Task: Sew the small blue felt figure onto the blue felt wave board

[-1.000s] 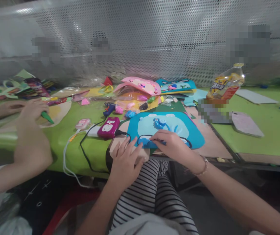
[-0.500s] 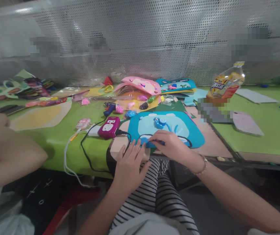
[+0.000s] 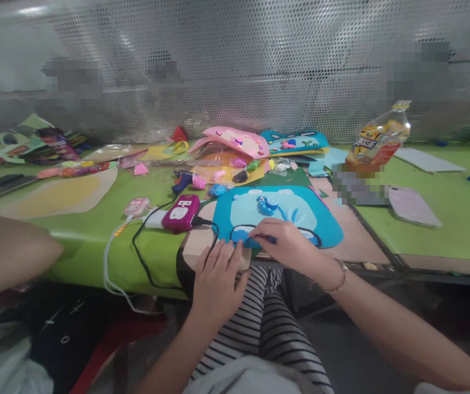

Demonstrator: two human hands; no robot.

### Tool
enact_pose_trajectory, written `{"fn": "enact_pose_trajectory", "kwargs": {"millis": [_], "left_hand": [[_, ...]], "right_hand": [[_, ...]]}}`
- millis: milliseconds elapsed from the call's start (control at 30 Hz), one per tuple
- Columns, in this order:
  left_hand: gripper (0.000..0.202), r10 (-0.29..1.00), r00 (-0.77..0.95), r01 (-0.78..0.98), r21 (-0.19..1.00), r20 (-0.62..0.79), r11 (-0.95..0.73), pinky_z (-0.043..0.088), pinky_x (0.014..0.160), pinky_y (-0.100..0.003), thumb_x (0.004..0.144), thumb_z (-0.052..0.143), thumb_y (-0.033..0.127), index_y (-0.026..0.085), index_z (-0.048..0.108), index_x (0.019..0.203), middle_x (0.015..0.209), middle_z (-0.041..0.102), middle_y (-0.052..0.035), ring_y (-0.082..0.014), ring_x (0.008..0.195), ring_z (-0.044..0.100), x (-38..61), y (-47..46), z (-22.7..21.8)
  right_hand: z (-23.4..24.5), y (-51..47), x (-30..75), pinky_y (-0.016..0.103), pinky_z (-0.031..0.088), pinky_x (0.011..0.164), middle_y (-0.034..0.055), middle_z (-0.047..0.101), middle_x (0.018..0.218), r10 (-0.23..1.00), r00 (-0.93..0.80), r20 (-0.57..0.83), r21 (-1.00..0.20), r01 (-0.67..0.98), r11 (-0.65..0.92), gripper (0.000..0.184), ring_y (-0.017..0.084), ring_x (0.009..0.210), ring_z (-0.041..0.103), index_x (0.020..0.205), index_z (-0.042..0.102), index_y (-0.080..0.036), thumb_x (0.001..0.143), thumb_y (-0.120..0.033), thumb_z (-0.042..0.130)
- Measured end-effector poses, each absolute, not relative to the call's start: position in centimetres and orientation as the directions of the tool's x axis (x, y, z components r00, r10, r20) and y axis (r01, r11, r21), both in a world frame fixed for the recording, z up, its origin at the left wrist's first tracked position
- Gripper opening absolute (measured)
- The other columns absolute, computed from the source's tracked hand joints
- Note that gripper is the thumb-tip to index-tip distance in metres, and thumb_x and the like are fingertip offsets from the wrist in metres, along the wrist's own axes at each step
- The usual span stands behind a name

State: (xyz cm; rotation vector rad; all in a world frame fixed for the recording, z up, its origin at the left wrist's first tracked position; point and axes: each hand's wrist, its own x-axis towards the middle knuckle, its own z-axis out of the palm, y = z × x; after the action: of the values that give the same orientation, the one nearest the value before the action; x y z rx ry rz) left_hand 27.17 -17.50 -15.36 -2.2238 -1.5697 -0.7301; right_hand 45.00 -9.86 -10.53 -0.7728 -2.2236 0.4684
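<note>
A blue craft picture (image 3: 328, 221) lies at the table's front edge, with a light-blue middle, a modelled blue snail (image 3: 267, 206) and blue leaf-like strips. Along its lower edge runs a thin black outline (image 3: 316, 236) around blue and white patches. My right hand (image 3: 286, 243) rests over this lower edge, thumb and fingertips pinched together at the black outline; what they hold is too small to make out. My left hand (image 3: 218, 276) lies palm down at the table edge, fingers stretched out, fingertips by the picture's lower left corner.
A magenta power adapter (image 3: 182, 212) with black and white cables sits left of the picture. Behind are bagged clay lumps (image 3: 218, 190) and a pink craft picture (image 3: 235, 141). To the right stand a bottle (image 3: 378, 137) and a phone (image 3: 413, 207). Another person's arm (image 3: 13, 246) reaches in at left.
The other person's arm at left has shifted further left. My hands hold nearly the same position, the right still pinching at the picture's lower edge.
</note>
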Motion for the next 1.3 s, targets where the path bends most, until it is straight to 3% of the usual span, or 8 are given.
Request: {"fn": "enact_pose_trajectory", "kwargs": {"millis": [533, 733, 933, 1300], "left_hand": [[0.052, 0.769, 0.236, 0.950, 0.026, 0.594, -0.312, 0.028, 0.104, -0.045, 0.084, 0.051, 0.040, 0.020, 0.048, 0.131, 0.133, 0.048, -0.0132, -0.0279, 0.121, 0.046, 27.13, -17.39, -16.19], [0.049, 0.766, 0.249, 0.942, 0.038, 0.592, -0.335, 0.026, 0.105, -0.043, 0.085, 0.049, 0.038, 0.019, 0.049, 0.130, 0.128, 0.055, -0.0076, -0.0271, 0.119, 0.047, 27.21, -17.28, -15.97], [0.058, 0.752, 0.250, 0.941, 0.029, 0.610, -0.337, 0.025, 0.106, -0.040, 0.084, 0.051, 0.039, 0.011, 0.043, 0.134, 0.130, 0.053, -0.0125, -0.0257, 0.120, 0.047, 26.88, -17.29, -16.23], [0.052, 0.724, 0.244, 0.926, 0.067, 0.645, -0.372, 0.030, 0.103, -0.040, 0.081, 0.053, 0.038, 0.011, 0.049, 0.126, 0.124, 0.057, -0.0133, -0.0260, 0.114, 0.052, 26.60, -17.11, -16.19]], "right_hand": [[-10.44, -9.87, 45.00, 0.027, 0.051, 0.070, 0.0050, 0.066, 0.084, 0.655, -0.561, 0.507, -0.542, 0.383, 0.748, 0.018, 0.015, 0.078, 0.061, 0.089, 0.068, -0.019, 0.085, -0.013, 0.051], [-10.57, -9.82, 45.00, 0.027, 0.051, 0.071, 0.0053, 0.066, 0.085, 0.647, -0.568, 0.509, -0.518, 0.398, 0.757, 0.018, 0.015, 0.079, 0.062, 0.089, 0.068, -0.019, 0.085, -0.013, 0.051], [-10.63, -9.80, 45.02, 0.027, 0.051, 0.072, 0.0050, 0.067, 0.086, 0.649, -0.562, 0.513, -0.540, 0.377, 0.753, 0.017, 0.015, 0.080, 0.062, 0.090, 0.067, -0.019, 0.085, -0.014, 0.052], [-9.84, -9.58, 44.26, 0.025, 0.049, 0.070, 0.0041, 0.067, 0.084, 0.638, -0.562, 0.527, -0.571, 0.322, 0.755, 0.018, 0.014, 0.078, 0.062, 0.089, 0.068, -0.019, 0.083, -0.012, 0.052]]}}
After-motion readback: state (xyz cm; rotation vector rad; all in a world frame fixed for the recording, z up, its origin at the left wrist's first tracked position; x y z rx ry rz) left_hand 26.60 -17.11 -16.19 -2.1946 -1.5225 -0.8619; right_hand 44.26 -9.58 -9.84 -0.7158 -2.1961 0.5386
